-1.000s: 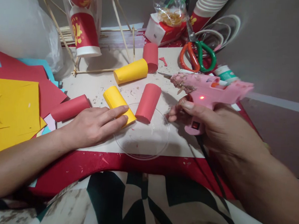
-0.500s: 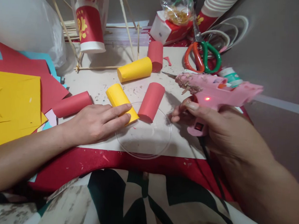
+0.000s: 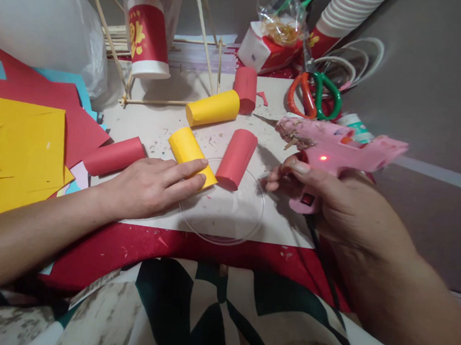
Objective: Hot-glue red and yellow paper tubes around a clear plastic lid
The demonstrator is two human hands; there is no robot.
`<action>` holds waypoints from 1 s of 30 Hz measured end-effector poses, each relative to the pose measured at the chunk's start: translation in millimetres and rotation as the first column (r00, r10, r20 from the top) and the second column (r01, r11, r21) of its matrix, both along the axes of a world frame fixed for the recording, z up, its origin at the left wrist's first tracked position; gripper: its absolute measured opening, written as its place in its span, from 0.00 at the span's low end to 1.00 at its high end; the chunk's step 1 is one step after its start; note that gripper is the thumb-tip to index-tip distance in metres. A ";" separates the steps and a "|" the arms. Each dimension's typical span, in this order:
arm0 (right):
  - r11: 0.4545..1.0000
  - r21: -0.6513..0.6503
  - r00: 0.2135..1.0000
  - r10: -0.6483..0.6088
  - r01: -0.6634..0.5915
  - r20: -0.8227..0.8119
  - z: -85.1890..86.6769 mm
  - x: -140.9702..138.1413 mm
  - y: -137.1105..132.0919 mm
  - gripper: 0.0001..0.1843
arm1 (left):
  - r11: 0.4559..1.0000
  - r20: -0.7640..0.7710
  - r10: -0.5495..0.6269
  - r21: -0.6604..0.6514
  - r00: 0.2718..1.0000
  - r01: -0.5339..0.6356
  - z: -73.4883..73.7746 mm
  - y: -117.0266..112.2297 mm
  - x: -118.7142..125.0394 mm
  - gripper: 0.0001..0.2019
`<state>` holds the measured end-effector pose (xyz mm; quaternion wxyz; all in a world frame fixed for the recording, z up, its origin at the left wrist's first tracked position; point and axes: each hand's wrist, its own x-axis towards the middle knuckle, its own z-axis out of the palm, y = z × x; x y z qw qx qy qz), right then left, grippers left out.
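Note:
My left hand lies flat on the board, its stretched fingers resting on the near end of a yellow paper roll. A red paper roll lies just right of it, its lower end over the rim of a clear plastic disc. Wrapped round the grip of a pink hot glue gun is my right hand; the gun's red light is lit and its nozzle points left, a little above the board. A second yellow roll and two more red rolls lie around.
Sheets of yellow and red paper lie at the left. At the back stand red paper cups, wooden skewers, a cup stack, a small box and scissors with orange and green handles. A patterned cloth covers my lap.
Both hands keep their hold and place. The view has drifted slightly, so everything sits a little further right and lower in the picture.

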<state>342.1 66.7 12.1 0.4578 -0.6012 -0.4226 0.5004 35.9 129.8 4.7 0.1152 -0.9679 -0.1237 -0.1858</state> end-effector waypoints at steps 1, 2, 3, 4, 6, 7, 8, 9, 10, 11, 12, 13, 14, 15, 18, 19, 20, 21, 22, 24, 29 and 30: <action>1.000 0.010 1.000 0.000 0.000 -0.008 -0.2 -0.3 0.1 0.15 | 1.000 0.001 -0.002 -0.002 1.000 0.002 -0.1 0.0 -0.2 0.13; 1.000 0.014 1.000 0.002 -0.002 -0.015 -0.6 -0.4 0.2 0.15 | 1.000 0.001 -0.002 -0.006 1.000 0.002 -0.2 -0.1 -0.4 0.13; 1.000 0.013 1.000 0.007 -0.007 -0.017 -1.1 -0.3 0.1 0.15 | 1.000 -0.003 0.000 -0.011 1.000 0.000 -0.3 -0.2 -0.5 0.14; 1.000 0.010 1.000 0.015 -0.015 -0.017 -1.5 -0.1 -0.1 0.16 | 1.000 -0.007 0.003 -0.012 1.000 -0.003 -0.3 -0.3 -0.5 0.14; 1.000 0.002 1.000 0.022 -0.022 0.000 -1.5 0.2 -0.8 0.16 | 1.000 -0.016 0.013 0.001 1.000 -0.013 -0.5 -0.7 -0.5 0.14; 1.000 -0.002 1.000 0.018 -0.018 0.020 -0.8 0.4 -1.2 0.16 | 1.000 -0.022 0.019 0.010 1.000 -0.019 -0.6 -1.0 -0.4 0.14; 1.000 -0.002 0.999 0.006 -0.006 0.049 0.3 0.7 -1.5 0.16 | 1.000 -0.028 0.025 0.020 0.999 -0.024 -0.8 -1.2 -0.3 0.14; 1.000 -0.004 0.996 -0.009 0.009 0.088 1.6 1.4 -1.4 0.16 | 0.999 -0.036 0.030 0.027 0.999 -0.029 -0.9 -1.4 -0.3 0.15; 1.000 -0.001 0.990 -0.027 0.027 0.140 3.1 2.5 -1.0 0.16 | 0.999 -0.045 0.033 0.030 0.998 -0.032 -1.2 -1.5 -0.3 0.15; 0.999 0.014 0.976 -0.040 0.038 0.212 4.3 4.3 0.0 0.16 | 0.999 -0.050 0.034 0.031 0.998 -0.032 -1.3 -1.6 -0.4 0.15; 0.999 0.046 0.951 -0.041 0.028 0.307 5.0 6.7 1.5 0.15 | 0.999 -0.048 0.031 0.031 0.998 -0.029 -1.5 -1.6 -0.5 0.15; 0.996 0.094 0.907 -0.033 -0.007 0.421 5.1 9.7 3.5 0.15 | 0.999 -0.047 0.029 0.030 0.998 -0.028 -1.5 -1.5 -0.6 0.15; 0.986 0.155 0.842 -0.038 -0.054 0.538 4.5 13.0 5.8 0.15 | 0.999 -0.046 0.028 0.029 0.999 -0.027 -1.5 -1.3 -0.6 0.15; 0.972 0.213 0.767 -0.058 -0.104 0.640 3.3 16.5 8.2 0.15 | 0.999 -0.047 0.028 0.027 0.999 -0.027 -1.3 -1.1 -0.7 0.15; 0.954 0.245 0.602 -0.094 -0.173 0.793 -1.1 25.6 14.4 0.16 | 0.999 -0.063 0.034 0.012 0.997 -0.034 -1.0 -0.4 -1.3 0.15; 0.964 0.211 0.573 -0.082 -0.162 0.815 -1.7 27.8 15.9 0.17 | 0.999 -0.065 0.035 0.006 0.997 -0.035 -1.3 -0.3 -1.7 0.16; 0.975 0.169 0.549 -0.062 -0.146 0.834 -1.6 29.8 17.1 0.19 | 0.999 -0.065 0.034 -0.001 0.997 -0.034 -2.0 -0.2 -2.3 0.16; 0.982 0.130 0.527 -0.041 -0.134 0.849 -0.9 31.6 18.0 0.21 | 0.999 -0.065 0.031 -0.008 0.997 -0.032 -3.1 -0.2 -2.9 0.16; 0.987 0.109 0.510 -0.033 -0.120 0.859 0.5 33.4 18.6 0.22 | 0.999 -0.060 0.031 -0.012 0.998 -0.031 -4.6 -0.4 -3.5 0.16; 0.991 0.088 0.499 -0.024 -0.104 0.866 4.0 37.6 18.9 0.25 | 0.999 -0.045 0.042 -0.015 0.998 -0.043 -8.4 -0.8 -4.4 0.17; 0.994 0.016 0.463 0.038 -0.112 0.886 10.6 51.4 14.9 0.24 | 0.997 -0.041 0.077 0.020 0.996 -0.076 -11.9 -1.5 -3.0 0.19; 0.993 0.003 0.446 0.050 -0.118 0.893 10.9 54.1 13.9 0.24 | 0.997 -0.030 0.069 0.032 0.997 -0.068 -10.6 -1.5 -2.4 0.19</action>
